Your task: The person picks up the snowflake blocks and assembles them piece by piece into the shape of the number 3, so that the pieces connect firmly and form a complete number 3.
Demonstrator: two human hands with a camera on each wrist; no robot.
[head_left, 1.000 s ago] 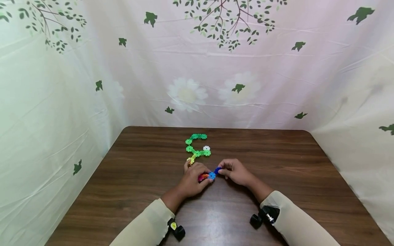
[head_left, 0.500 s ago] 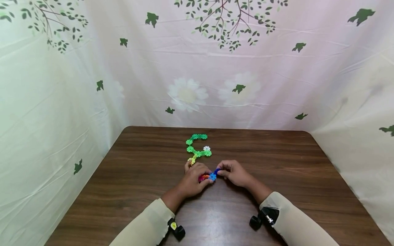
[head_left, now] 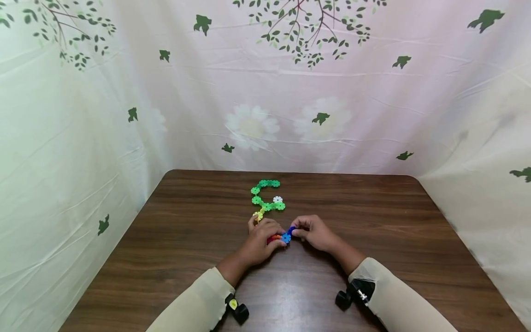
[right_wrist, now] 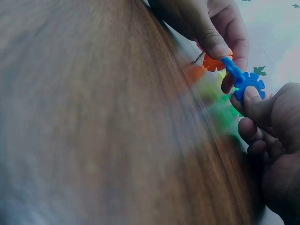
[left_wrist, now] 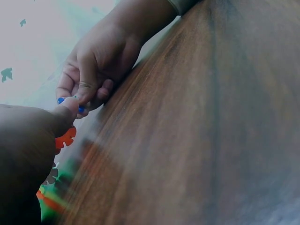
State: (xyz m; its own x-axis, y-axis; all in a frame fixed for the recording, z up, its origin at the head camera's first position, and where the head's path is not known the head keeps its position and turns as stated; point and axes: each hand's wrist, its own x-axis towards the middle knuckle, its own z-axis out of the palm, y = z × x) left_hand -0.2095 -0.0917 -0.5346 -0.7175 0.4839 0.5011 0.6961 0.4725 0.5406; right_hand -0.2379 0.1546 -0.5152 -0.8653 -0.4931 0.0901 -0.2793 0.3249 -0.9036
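My left hand (head_left: 260, 242) holds a light blue flower-shaped linking disc (head_left: 286, 238) between thumb and fingers. Just right of it, my right hand (head_left: 317, 233) pinches a dark blue disc (head_left: 292, 230) by thumb and fingertips. In the right wrist view the light blue disc (right_wrist: 230, 68) stands edge-on and meets the flat-facing dark blue disc (right_wrist: 249, 86). Red and orange discs (head_left: 274, 238) show under the left hand; an orange disc (right_wrist: 214, 63) sits beside its thumb. A yellow disc (head_left: 258, 216) touches the left fingers. The chain beneath that hand is hidden.
A curved chain of green discs (head_left: 256, 200) lies beyond the left hand on the brown wooden table (head_left: 199, 216), joined to the yellow discs. A white disc (head_left: 278, 199) rests at the chain's right end. A printed curtain (head_left: 356, 92) surrounds the table's far side.
My right hand and the dark blue disc have shifted very slightly left, closer to the light blue disc. The left hand keeps its hold nearly still.
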